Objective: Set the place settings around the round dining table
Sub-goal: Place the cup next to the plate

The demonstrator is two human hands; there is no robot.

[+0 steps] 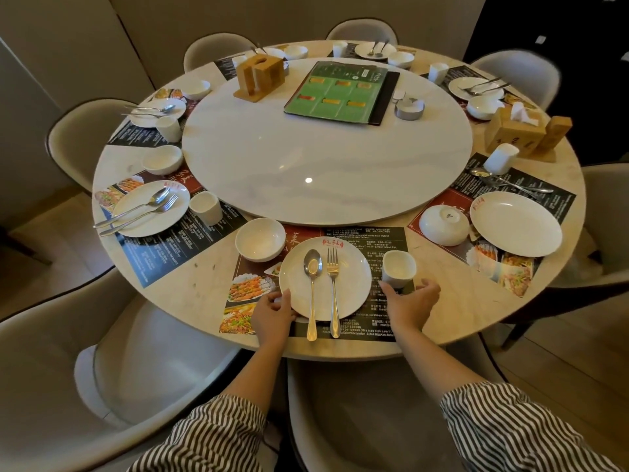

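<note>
Straightening: left hand (272,313) grips round white plate (325,277) at near table (211,267) edge.
Right hand (410,301): relaxed beside white cup (398,269).
Next: probably the unfinished right-side setting.

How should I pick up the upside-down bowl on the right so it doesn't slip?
The upside-down bowl rests rim down beside the empty plate, so there is no lip to hook. Probably best to come from straight above and spread your fingers around its rounded sides, low near the rim where it is widest, then turn it over.
</note>
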